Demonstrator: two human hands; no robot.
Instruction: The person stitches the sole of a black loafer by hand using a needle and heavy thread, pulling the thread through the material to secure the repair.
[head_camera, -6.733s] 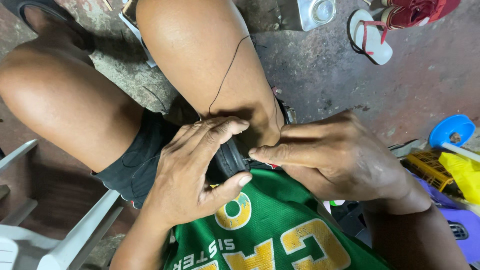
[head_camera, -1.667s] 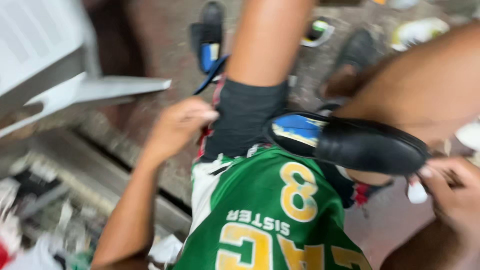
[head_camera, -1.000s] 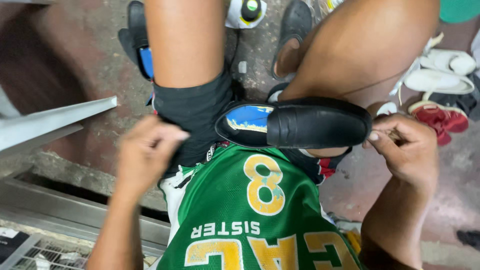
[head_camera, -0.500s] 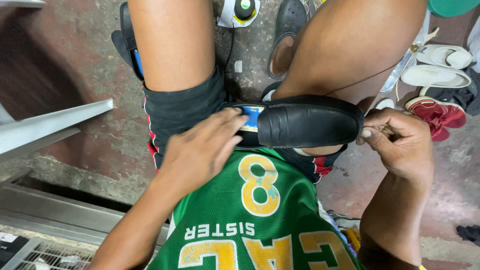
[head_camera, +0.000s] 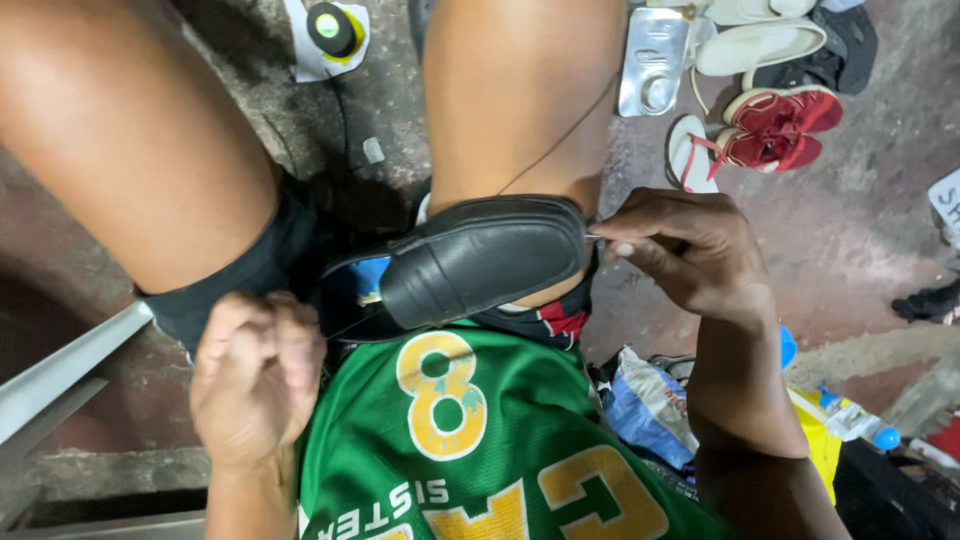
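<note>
Black loafer (head_camera: 480, 262) lying crosswise on the lap, toe toward the right hand (head_camera: 680, 250).

Right hand pinches a needle (head_camera: 594, 237) at the toe; left hand (head_camera: 255, 375), curled closed near the heel, seems to grip thread, though I cannot tell.

A black leather loafer (head_camera: 480, 262) is lying across the person's lap, between the two thighs. The left hand (head_camera: 255, 375) is sitting just beside its heel end; the right hand (head_camera: 680, 250) is touching its toe end. Beyond the right hand, a flat metal tin (head_camera: 653, 62) and red slip-on shoes (head_camera: 775, 125) are lying on the concrete floor (head_camera: 860, 250).
</note>
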